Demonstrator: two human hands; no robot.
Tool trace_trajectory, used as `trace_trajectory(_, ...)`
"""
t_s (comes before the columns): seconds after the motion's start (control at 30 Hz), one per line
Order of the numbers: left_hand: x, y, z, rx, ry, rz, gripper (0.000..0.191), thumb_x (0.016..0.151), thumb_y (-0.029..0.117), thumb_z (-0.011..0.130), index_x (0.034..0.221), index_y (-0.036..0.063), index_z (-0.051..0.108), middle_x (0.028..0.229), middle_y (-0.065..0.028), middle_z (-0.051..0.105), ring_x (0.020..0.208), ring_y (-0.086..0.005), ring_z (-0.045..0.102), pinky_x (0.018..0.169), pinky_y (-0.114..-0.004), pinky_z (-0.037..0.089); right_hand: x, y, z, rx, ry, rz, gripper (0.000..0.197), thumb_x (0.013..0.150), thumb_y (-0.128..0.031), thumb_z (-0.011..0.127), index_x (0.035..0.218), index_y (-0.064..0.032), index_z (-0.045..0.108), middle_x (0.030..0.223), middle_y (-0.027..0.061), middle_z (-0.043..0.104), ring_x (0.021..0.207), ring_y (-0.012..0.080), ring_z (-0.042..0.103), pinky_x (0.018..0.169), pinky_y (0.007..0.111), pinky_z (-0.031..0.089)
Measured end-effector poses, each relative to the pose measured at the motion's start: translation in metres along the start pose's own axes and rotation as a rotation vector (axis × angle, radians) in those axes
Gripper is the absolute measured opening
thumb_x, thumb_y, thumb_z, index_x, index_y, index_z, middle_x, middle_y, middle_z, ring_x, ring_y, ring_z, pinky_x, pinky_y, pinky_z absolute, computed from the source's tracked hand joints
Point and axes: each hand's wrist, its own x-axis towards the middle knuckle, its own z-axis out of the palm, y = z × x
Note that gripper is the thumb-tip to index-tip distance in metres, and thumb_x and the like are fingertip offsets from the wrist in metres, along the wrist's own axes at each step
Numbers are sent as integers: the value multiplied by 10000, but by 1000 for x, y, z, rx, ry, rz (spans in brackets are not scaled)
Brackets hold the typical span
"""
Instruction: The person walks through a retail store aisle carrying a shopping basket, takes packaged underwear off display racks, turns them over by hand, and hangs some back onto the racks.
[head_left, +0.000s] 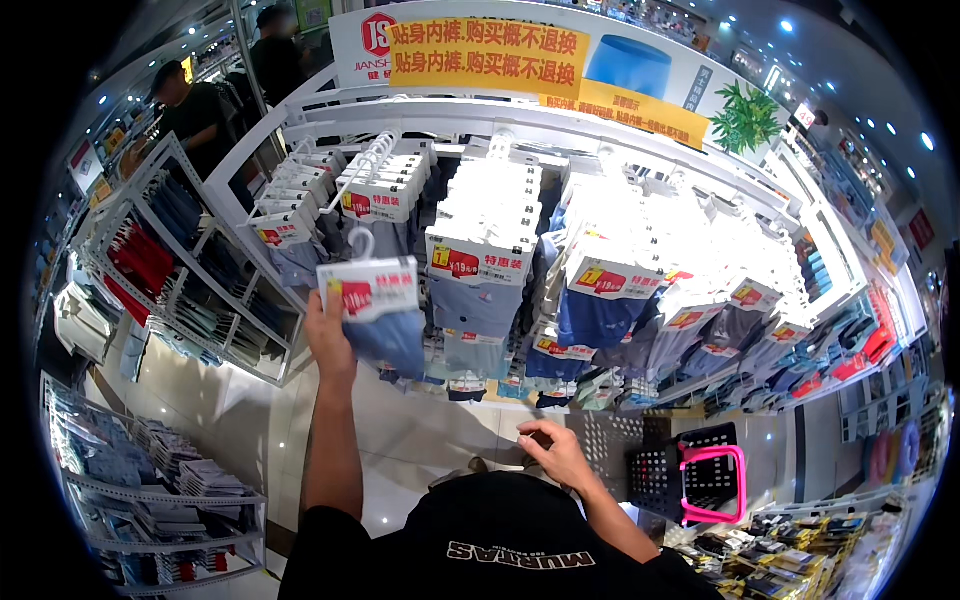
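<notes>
My left hand (328, 337) grips the edge of a white cardboard hanger card (375, 289) that bears printing and a white hook. Below the card hangs a folded blue garment (386, 341), slightly blurred. This pack is held in front of a display rack's left part, close to a row of similar hanging packs (379, 199). Straight ahead, another row carries a light blue-grey garment (476, 304) at its front. My right hand (555, 450) is low in front of my body, its fingers loosely bent and a little apart. Nothing shows in it.
A white metal display rack (345, 109) spans the front, with several rows of packs on hooks. On the floor to the right is a black shopping basket (652, 476) with a pink handle (742, 487). Clothing racks (247, 300) flank the left side. Two people stand beyond, upper left.
</notes>
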Motion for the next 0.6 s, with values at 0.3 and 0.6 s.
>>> trace_trajectory(0.3, -127, -28, 66, -179, -216, -306, 177, 984, 174, 506, 1060, 15, 511, 972, -42, 601, 852, -64, 543, 785, -226, 458, 23, -56, -15, 533, -6, -266, 728, 897, -134, 640, 1471, -71, 197, 1157, 136, 576, 1016, 197, 578, 918, 324, 450)
trace_trajectory(0.6, -176, -48, 76, -277, -548, -713, 354, 973, 185, 520, 1253, -28, 476, 1156, -87, 590, 1047, -123, 535, 916, -292, 433, 19, -43, -25, 257, 283, -282, 243, 918, -8, 546, 1150, 5, 620, 1018, 59, 619, 934, 108, 561, 841, 238, 430)
